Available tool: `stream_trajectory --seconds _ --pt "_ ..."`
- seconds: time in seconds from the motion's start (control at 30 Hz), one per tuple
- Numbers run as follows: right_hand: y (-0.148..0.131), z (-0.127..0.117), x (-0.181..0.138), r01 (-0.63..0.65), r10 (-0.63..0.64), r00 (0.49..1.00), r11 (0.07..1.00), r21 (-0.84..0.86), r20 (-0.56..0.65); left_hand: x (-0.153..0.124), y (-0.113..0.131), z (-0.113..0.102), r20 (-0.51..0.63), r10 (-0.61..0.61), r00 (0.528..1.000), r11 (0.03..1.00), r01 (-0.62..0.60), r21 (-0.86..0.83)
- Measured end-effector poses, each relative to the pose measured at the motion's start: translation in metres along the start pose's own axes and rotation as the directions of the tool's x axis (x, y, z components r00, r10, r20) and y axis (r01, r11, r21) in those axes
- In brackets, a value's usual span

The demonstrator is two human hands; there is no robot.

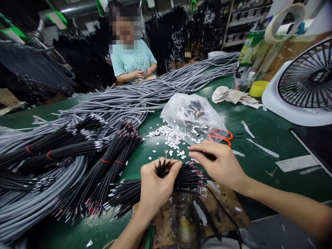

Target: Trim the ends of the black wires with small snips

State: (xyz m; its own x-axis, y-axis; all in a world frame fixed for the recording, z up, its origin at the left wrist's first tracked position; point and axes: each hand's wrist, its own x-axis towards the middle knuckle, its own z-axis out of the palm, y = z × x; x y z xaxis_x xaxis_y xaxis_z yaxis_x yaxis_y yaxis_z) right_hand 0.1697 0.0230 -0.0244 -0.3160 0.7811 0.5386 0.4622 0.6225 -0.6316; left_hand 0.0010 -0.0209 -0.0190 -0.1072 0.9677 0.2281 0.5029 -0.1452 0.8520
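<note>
Holding wires (pixel 162 168): left hand (pixel 157 188) | green table (pixel 272 133) separates right hand (pixel 224 164), fan (pixel 318 77)

Head-worn view, facing forward and down, near, above green table (pixel 259 162)

left grip (pixel 157 185): curled | right grip (pixel 224 165): half-curled, slightly farther forward

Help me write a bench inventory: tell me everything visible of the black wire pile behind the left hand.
The black wire pile holds many thin, plastic-looking strands lying roughly parallel, sideways across the green table by the wooden board. Right ends show red and pale tips; left ends, pale. The left hand hides its middle; contact is unclear.
</note>
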Motion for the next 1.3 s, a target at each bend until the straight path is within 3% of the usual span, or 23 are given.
stream_trajectory --seconds 0.1,0.2,0.3,0.47,0.57,0.67,0.73,0.8,0.9,1.03,1.13,1.2,1.3 --pt "0.001 -0.006 0.006 -0.062 0.063 0.993 0.998 0.021 -0.103 -0.001 -0.002 0.002 0.060 0.008 0.998 1.000 -0.009 0.012" --pt "0.006 -0.010 0.004 0.153 -0.147 0.986 0.985 -0.076 0.081 0.000 -0.005 0.002 0.099 -0.002 0.995 1.000 0.003 -0.005" --pt "0.009 -0.009 -0.002 0.385 -0.336 0.914 0.893 -0.231 0.226 0.000 -0.007 0.002 0.124 0.004 0.992 1.000 -0.007 0.024" --pt "0.006 -0.007 -0.006 0.579 -0.434 0.809 0.701 -0.416 0.396 0.001 -0.009 0.004 0.167 0.047 0.985 0.984 -0.075 0.165" --pt "0.005 -0.007 -0.006 0.628 -0.465 0.772 0.663 -0.407 0.433 0.001 -0.010 0.005 0.211 0.069 0.975 0.974 -0.111 0.195" --pt "0.007 -0.007 -0.006 0.528 -0.389 0.824 0.791 -0.310 0.413 0.001 -0.011 0.003 0.232 0.077 0.970 0.977 -0.120 0.176" --pt "0.008 -0.006 -0.003 0.351 -0.267 0.884 0.921 -0.169 0.383 0.002 -0.010 0.001 0.238 0.082 0.968 0.985 -0.114 0.126" --pt "0.009 -0.005 0.000 0.117 -0.102 0.914 0.993 -0.013 0.392 0.004 -0.007 0.000 0.220 0.082 0.972 0.994 -0.096 0.054" --pt "0.006 -0.006 0.006 -0.217 0.117 0.858 0.965 0.147 0.500 0.007 -0.004 -0.001 0.176 0.061 0.983 0.997 -0.051 -0.062" --pt "-0.001 -0.008 0.011 -0.465 0.164 0.766 0.809 0.359 0.621 0.011 -0.007 0.000 0.156 -0.076 0.985 0.973 0.108 -0.205" --pt "-0.003 -0.008 0.011 -0.480 0.158 0.776 0.776 0.410 0.610 0.015 -0.012 0.000 0.018 -0.170 0.985 0.939 0.167 -0.301" --pt "-0.001 -0.006 0.009 -0.404 0.185 0.837 0.843 0.355 0.515 0.016 -0.013 0.000 -0.014 -0.156 0.988 0.945 0.145 -0.294" --pt "0.005 -0.002 0.004 -0.190 0.147 0.958 0.968 0.162 0.245 0.016 -0.012 0.001 0.037 -0.167 0.985 0.946 0.171 -0.277"
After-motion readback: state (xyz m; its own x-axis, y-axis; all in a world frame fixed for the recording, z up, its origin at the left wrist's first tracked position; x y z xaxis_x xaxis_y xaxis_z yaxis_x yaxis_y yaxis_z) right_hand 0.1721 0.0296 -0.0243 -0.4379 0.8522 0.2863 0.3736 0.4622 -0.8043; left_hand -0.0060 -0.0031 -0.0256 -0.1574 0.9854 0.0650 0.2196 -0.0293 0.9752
